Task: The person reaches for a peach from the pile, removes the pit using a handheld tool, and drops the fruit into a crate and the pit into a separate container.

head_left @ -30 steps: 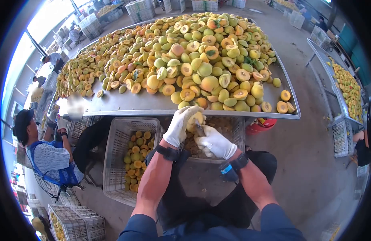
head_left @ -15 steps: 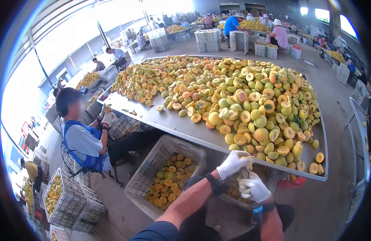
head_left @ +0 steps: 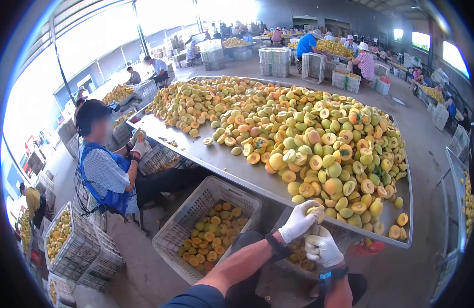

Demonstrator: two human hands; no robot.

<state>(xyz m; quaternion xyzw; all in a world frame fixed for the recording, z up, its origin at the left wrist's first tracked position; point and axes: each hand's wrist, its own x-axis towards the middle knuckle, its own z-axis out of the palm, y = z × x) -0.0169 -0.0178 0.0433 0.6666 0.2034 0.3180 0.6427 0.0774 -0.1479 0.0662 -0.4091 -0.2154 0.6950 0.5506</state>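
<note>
My left hand (head_left: pixel 298 222), in a white glove, holds a piece of yellow fruit (head_left: pixel 313 209) just past the near edge of a metal table (head_left: pixel 221 159). Right beside it, my right hand (head_left: pixel 324 247), also gloved, has its fingers curled; what they grip is too small to make out. A big heap of halved yellow-green fruit (head_left: pixel 319 149) lies on the table beyond my hands. Below them, partly hidden by my arms, a crate (head_left: pixel 303 271) holds small brownish pieces. To its left, a plastic crate (head_left: pixel 167 237) contains fruit halves.
A seated person in a blue apron (head_left: pixel 106 169) works at the table's left side. Filled crates (head_left: pixel 85 251) stand at the lower left. A red object (head_left: pixel 369 246) is under the table's right part. Other people and fruit-laden tables are farther back.
The view has shifted slightly, so the table appears lower. My hands stay close together, and the fruit piece at my left fingers shows more clearly.
</note>
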